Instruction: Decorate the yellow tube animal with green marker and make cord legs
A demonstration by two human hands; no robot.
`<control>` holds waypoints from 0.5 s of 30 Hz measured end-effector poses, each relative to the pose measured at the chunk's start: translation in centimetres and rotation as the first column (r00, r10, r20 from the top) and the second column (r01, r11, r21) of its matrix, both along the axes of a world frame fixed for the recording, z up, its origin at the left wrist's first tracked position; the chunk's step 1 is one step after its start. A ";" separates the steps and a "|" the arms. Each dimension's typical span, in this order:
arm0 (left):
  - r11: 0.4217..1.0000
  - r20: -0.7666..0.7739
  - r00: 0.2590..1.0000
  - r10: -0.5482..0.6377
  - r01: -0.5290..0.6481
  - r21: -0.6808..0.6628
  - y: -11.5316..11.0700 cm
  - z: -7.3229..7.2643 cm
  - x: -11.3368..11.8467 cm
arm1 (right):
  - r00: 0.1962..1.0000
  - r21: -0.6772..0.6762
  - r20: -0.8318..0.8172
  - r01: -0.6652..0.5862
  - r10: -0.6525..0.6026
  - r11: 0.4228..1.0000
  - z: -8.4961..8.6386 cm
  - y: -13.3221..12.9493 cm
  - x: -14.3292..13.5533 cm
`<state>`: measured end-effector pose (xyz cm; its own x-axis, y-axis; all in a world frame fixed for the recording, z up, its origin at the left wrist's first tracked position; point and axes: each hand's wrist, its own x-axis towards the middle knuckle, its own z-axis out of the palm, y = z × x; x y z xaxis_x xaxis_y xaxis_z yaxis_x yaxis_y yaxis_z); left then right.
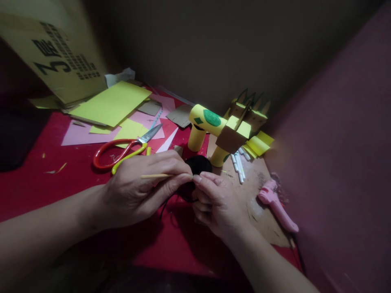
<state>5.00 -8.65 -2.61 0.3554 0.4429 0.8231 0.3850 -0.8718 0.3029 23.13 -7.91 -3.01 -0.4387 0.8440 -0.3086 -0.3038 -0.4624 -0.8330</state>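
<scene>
My left hand [152, 183] pinches a thin wooden stick [154, 176], which runs back over the fingers. Its fingertips meet those of my right hand [216, 199], whose thumb and forefinger are closed in a pinch. What lies between the right fingertips is too small to make out. Just behind the joined fingers sits a black bundle [200, 163] that looks like yarn, partly hidden by the hands. Loose black strands [163, 208] hang below the left hand. Beyond stands a yellow paper tube model [197, 140] with green patches and brown cardboard parts.
Scissors with red and yellow handles [122, 154] lie left of the hands, near yellow paper [113, 103] and pink sheets. A cardboard box [51, 53] stands back left. Rightward are white sticks [240, 167] and a pink glue gun [277, 205] on a cardboard sheet [259, 219].
</scene>
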 end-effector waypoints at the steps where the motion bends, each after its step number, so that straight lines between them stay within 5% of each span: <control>1: 1.000 -0.001 1.000 -0.007 0.007 0.007 0.0 0.1 0.0 | 1.000 -0.004 -0.002 -0.002 0.002 1.000 0.0 0.0 0.0; 9: 0.995 0.059 0.997 0.052 -0.047 -0.085 -0.8 1.4 0.1 | 0.999 -0.019 -0.031 -0.033 0.032 0.999 0.0 0.1 0.2; 15: 1.000 -0.008 1.000 -0.009 0.009 -0.019 -0.3 0.4 0.0 | 0.999 -0.033 -0.025 -0.023 0.023 0.999 0.3 0.1 0.1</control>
